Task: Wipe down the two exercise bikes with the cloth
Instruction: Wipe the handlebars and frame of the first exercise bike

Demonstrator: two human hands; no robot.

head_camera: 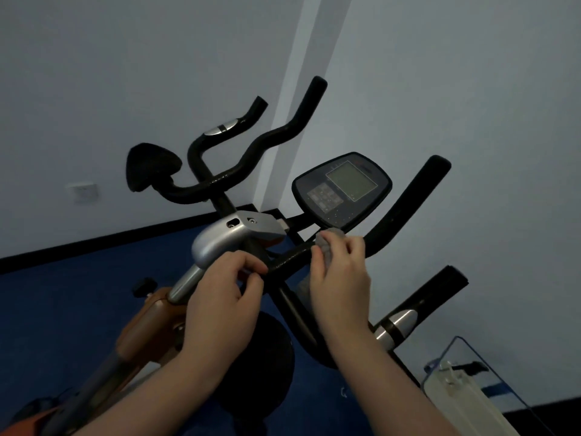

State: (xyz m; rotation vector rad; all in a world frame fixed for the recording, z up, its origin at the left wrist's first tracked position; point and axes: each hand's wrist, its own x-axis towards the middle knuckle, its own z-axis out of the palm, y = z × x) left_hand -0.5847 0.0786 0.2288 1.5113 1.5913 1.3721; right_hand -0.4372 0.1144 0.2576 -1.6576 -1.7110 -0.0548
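As I look down through the head camera, the only view I have, I count two hands, both at the handlebar of the nearer exercise bike (217, 243). My right hand (341, 278) is curled shut around one grey cloth (328, 239), pressing it against the black handlebar tube (290, 258) just below the console (342, 188); part of the cloth shows above the knuckles and another part hangs below the palm. My left hand (224, 292) sits just beside it, fingers pinched closed on the same tube next to the silver stem clamp. The two hands are near one another but not touching.

I count one console with one pale screen and one keypad block. Behind and to the left stands a second exercise bike (220, 180), with its own curved black handlebar and one dark pad. That makes two bikes. The floor (63, 297) is blue, the walls are pale, and one clear container (471, 385) stands at the lower right.
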